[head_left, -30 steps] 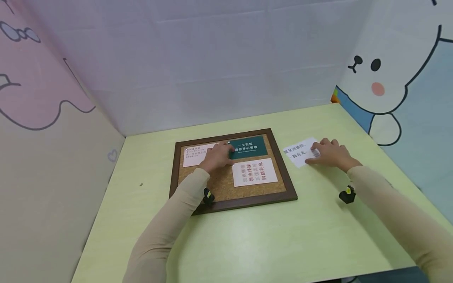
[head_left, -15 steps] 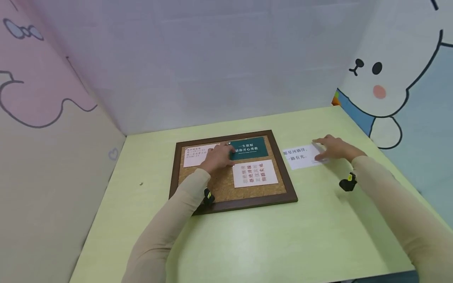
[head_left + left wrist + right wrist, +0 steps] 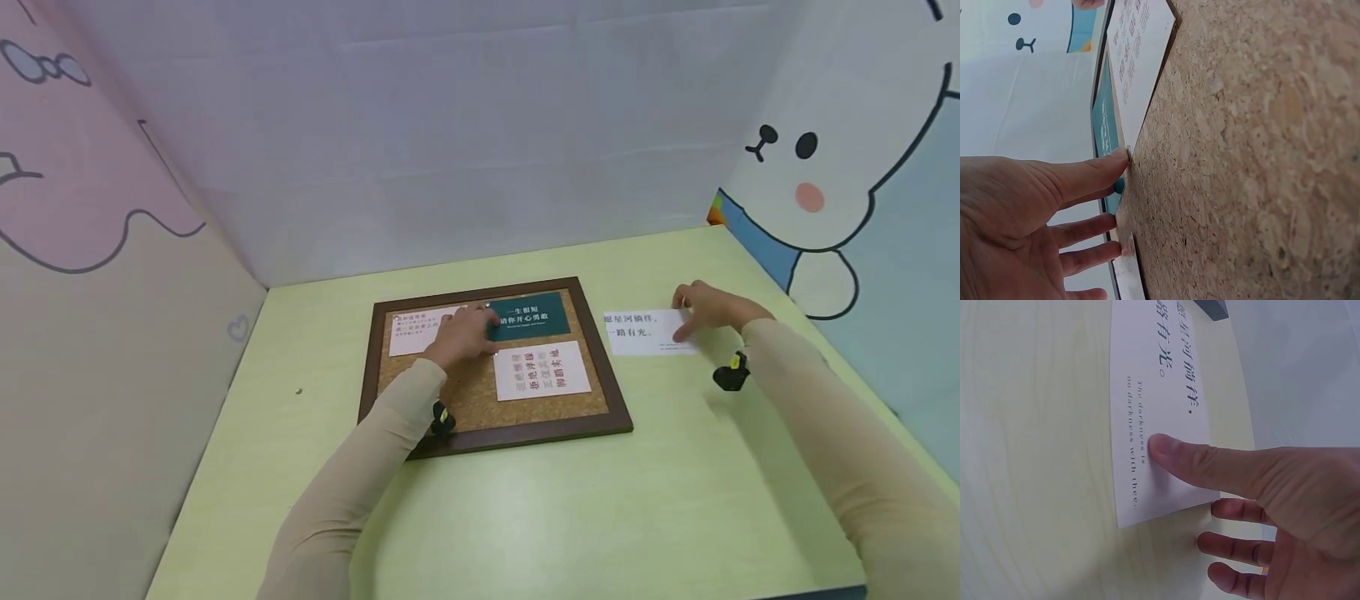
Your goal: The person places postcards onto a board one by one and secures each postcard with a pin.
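Observation:
My left hand (image 3: 459, 335) lies over the framed corkboard (image 3: 517, 434). Its thumb touches a small pin (image 3: 1128, 151) at the corner of a white card with red text (image 3: 542, 371). The fingers spread over the teal card (image 3: 528, 315) and a pale pink card (image 3: 411, 332), partly covering both. On the table to the right of the board is a white card with dark text (image 3: 1154, 406). My right hand (image 3: 712, 307) holds that card's right end, thumb on its face and fingers bent at its far corner. The index finger is partly hidden.
A loose pin (image 3: 298, 391) lies on the pale green table (image 3: 570, 517), left of the board. More pins show at the top corners of the pink and teal cards. A white curtain (image 3: 480, 150) hangs behind the table, with cartoon-printed walls at both sides.
The white card by my right hand has turned from a slant to nearly straight. My right fingers lifted away from it, then bent back toward its end. My left hand has stayed in place.

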Tool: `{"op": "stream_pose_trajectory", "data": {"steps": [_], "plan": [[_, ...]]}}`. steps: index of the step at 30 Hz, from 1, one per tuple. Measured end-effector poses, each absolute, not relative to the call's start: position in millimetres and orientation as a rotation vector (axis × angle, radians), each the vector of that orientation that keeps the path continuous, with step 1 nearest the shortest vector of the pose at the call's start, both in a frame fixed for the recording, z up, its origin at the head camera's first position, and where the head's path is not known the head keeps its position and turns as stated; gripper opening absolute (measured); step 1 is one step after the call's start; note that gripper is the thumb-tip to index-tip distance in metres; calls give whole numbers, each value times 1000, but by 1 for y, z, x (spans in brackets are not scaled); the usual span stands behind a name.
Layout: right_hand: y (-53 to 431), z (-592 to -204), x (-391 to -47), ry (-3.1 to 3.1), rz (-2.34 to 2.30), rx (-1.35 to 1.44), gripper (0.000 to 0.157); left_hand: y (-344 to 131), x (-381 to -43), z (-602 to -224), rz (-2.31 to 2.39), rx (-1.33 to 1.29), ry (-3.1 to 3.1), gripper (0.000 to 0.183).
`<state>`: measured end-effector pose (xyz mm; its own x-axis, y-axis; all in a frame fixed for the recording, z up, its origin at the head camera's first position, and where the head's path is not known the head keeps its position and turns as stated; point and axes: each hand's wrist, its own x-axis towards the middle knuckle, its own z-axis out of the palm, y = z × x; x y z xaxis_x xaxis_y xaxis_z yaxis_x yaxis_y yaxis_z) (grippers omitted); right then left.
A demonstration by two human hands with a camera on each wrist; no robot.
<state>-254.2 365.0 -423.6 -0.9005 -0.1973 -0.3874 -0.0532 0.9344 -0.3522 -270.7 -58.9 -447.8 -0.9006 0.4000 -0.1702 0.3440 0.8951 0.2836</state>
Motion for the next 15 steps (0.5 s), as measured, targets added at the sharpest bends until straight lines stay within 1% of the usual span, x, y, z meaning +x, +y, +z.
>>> {"op": "stream_pose_trajectory", "data": {"steps": [3,11,15], "plan": [[367,-426,-256,2672,-488,-152,54,-59,-270,-447,370,565,2835,46],[372,-427,-254,2715,-569,-94,30,-59,-268,-444,358,577,2832,47],[377,-424,-254,2749,-581,-96,25,-59,-268,-441,359,582,2826,47]]}}
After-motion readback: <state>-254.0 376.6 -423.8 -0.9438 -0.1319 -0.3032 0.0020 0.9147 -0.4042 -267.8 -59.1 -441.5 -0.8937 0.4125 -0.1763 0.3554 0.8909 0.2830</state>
